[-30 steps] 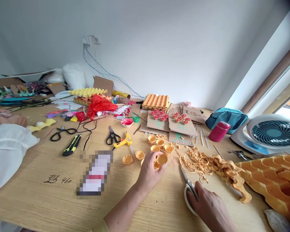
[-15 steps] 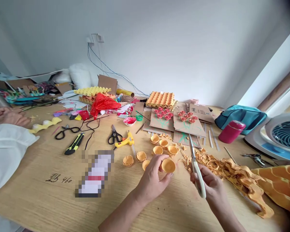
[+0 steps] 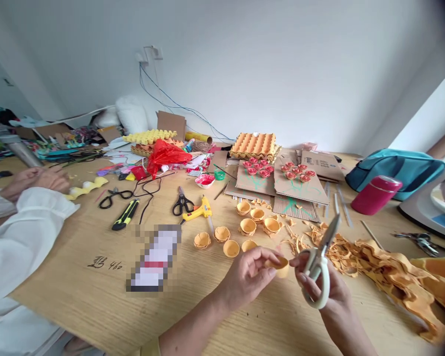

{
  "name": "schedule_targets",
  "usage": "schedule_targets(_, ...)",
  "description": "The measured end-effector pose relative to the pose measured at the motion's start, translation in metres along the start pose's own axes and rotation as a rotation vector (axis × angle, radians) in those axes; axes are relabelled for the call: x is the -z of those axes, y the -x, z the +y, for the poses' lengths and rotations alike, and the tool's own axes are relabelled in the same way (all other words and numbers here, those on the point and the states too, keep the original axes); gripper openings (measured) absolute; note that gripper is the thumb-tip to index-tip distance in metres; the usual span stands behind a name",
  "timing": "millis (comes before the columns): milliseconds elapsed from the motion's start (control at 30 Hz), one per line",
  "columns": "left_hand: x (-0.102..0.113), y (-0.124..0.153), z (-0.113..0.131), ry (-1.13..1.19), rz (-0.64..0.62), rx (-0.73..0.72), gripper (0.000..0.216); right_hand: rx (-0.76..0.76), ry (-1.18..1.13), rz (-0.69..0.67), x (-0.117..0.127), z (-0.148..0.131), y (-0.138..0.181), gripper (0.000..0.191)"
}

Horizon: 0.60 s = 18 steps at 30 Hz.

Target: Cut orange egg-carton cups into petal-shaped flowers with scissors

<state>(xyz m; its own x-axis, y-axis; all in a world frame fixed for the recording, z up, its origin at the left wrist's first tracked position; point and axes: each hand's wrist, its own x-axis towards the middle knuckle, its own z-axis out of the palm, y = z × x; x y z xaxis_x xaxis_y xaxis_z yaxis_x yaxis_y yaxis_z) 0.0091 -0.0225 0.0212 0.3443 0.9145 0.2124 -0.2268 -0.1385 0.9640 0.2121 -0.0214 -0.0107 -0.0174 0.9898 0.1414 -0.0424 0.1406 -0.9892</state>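
My left hand (image 3: 250, 274) pinches an orange egg-carton cup (image 3: 281, 267) by its rim, in the lower middle of the head view. Close on its right, my right hand (image 3: 324, 284) is closed around the white handles of a pair of scissors (image 3: 322, 262), whose blades point up and away. The right fingertips come up near the cup's edge; whether they touch it I cannot tell. Just beyond my hands several cut orange cups (image 3: 248, 227) stand on the wooden table (image 3: 193, 301), some of them nested. A heap of orange carton scraps (image 3: 371, 262) lies to the right.
A yellow glue gun (image 3: 199, 209), black scissors (image 3: 182, 202) and a utility knife (image 3: 126, 215) lie left of the cups. Cardboard with red flowers (image 3: 300, 185) lies behind. At right stand a pink bottle (image 3: 376, 195) and a teal bag (image 3: 396, 170). A co-worker's sleeve (image 3: 37, 217) is at left.
The cup has tipped from facing me to a side-on view. My right hand has turned the scissors and come nearer to the cup. The whole view has shifted slightly.
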Motion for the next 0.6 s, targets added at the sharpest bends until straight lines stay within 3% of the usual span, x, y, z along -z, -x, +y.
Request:
schedule_targets(167,-0.004,-0.003,-0.006,0.201,-0.054,0.098,0.036,0.041,0.035,0.047,-0.002,0.000,0.000,0.031)
schedule_targets(400,-0.007,-0.004,-0.021,0.387,0.043,0.228,0.044,-0.024,-0.043,0.052,-0.014,-0.007,0.007,0.034)
schedule_targets(600,-0.010,-0.004,-0.034,0.573,0.087,0.282,0.044,-0.023,0.021,0.061,-0.004,0.011,0.006,0.040)
